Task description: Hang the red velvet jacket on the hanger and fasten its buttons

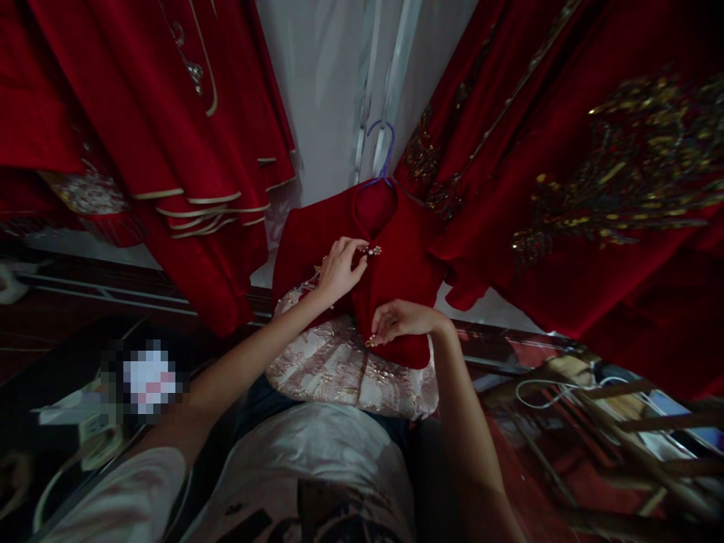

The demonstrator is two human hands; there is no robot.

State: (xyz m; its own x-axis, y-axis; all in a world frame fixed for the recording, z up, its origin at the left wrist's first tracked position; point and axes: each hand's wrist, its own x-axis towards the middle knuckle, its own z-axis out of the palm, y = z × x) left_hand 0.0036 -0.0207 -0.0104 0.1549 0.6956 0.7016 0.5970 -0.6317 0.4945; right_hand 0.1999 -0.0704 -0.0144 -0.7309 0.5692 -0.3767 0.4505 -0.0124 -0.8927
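A red jacket [317,219] with a stand collar hangs in front of me on a purple hanger [389,151]. My left hand [342,268] is closed at its upper front, thumb and fingers pinching one end of a beaded clasp [373,251]. Lower on the front opening, my right hand [399,320] is curled, with its fingertips at a second small beaded clasp [371,342]. Part of that clasp is hidden by the fingers. Pale, shiny brocade fabric [333,369] spreads below the jacket's hem, close to my lap.
Red garments with cream piping [170,136] hang at the left. On the right hangs a red garment [566,294] with gold sequin embroidery [627,166]. A wooden stool-like frame [627,422] with a white cable stands low right. Metal rails [390,75] run down the pale wall.
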